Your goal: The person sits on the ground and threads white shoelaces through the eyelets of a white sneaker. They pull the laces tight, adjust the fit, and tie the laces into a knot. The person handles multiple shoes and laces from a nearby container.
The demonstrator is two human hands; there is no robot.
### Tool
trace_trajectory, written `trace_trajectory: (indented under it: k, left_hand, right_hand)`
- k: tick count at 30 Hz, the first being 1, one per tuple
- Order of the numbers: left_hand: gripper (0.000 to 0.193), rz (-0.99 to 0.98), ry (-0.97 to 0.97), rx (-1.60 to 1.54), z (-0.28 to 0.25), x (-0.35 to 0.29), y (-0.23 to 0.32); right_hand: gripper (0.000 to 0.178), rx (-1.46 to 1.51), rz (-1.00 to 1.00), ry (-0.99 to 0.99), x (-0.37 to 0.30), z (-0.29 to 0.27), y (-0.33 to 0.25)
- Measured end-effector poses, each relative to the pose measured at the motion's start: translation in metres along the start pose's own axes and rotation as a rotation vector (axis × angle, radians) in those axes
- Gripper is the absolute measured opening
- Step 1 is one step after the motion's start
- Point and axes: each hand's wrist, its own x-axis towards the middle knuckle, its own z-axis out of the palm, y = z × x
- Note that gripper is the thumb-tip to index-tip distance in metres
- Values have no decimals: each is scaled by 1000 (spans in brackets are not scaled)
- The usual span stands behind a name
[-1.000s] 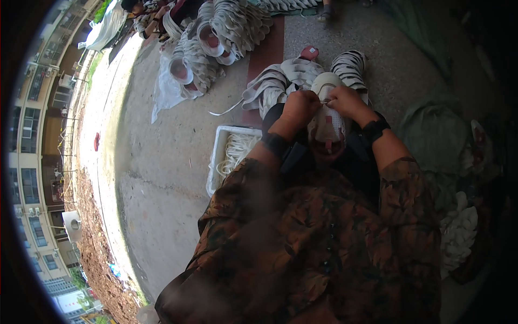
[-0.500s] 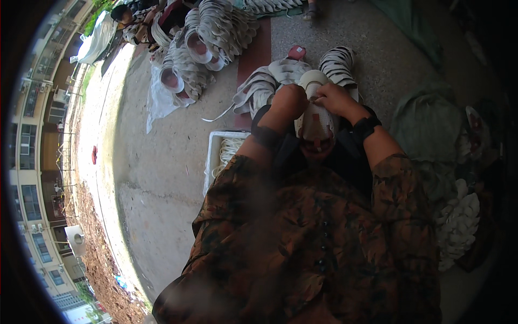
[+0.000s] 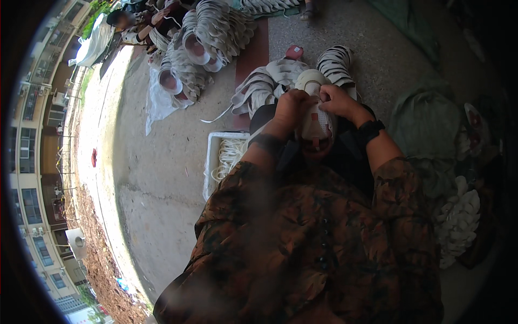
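A cream mesh shoe upper (image 3: 312,127) with reddish-orange tabs rests over my lap, its rounded toe pointing away from me. My left hand (image 3: 294,107) is closed at the upper's left edge, fingertips pinched over its lacing area; the small thing between them cannot be made out. From the other side, my right hand (image 3: 341,101) grips the upper's right edge, thumb and forefinger pressed together. The two sets of fingertips almost meet. Just beyond them lie stacked pale shoe uppers (image 3: 286,70), with another nested stack (image 3: 334,62) to the right.
At my left stands a white foam box (image 3: 210,162) holding pale laces (image 3: 232,154). Farther off are large piles of uppers (image 3: 221,32) and a seated person (image 3: 135,27). Green cloth (image 3: 426,124) and more pale pieces (image 3: 458,221) lie to my right.
My left hand has come slightly nearer to me and turned, its fingers now reaching toward the right hand. The right hand stays at the upper's edge. The far person's arm has shifted.
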Motion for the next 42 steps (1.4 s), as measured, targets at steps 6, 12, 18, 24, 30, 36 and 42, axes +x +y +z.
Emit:
trace_trajectory:
  k: [6,12,18,24,30,36,42]
  left_hand:
    - [17,77,33,274,11,-4,-24]
    - [15,195,-126,265,3,9,-12]
    - [23,331,-121,518,6,3,0]
    - [13,-4,9,235,17,4,-6]
    - [25,134,-155,325,12,13,-27]
    - [13,153,-186,-73,-37,-4,-23]
    - [14,97,-121,84,-80,-34,-50]
  right_hand:
    - [21,41,-17,104,-5,8,7]
    - [16,117,9,61,-8,5,2]
    - [15,11,-7,63,-3,3,4]
    - [11,-420,-70,212,-1,10,-21]
    - [12,-796,-346,44,5,4,-38]
    - [2,-774,-324,143,-26,-42,0]
    - [17,-539,-455,353,-69,-48,22]
